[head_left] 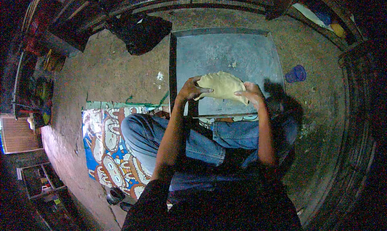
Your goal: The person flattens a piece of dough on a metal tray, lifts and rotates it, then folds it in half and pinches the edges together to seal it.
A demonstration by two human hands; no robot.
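Observation:
A pale, flattened piece of dough (221, 86) with ragged edges is held up over a square grey tray (225, 45) on the floor. My left hand (190, 90) grips the left end of the dough, thumb lying across its front. My right hand (253, 94) pinches the right end, its thumb over the dough. A few small pale bits lie on the tray behind it.
My crossed jean-clad legs (185, 142) rest on a colourful cartoon-printed mat (105, 134). A purple cup (295, 73) stands right of the tray. A black bag-like bundle (140, 35) lies at the back left, and dark shelving (40, 178) lines the left.

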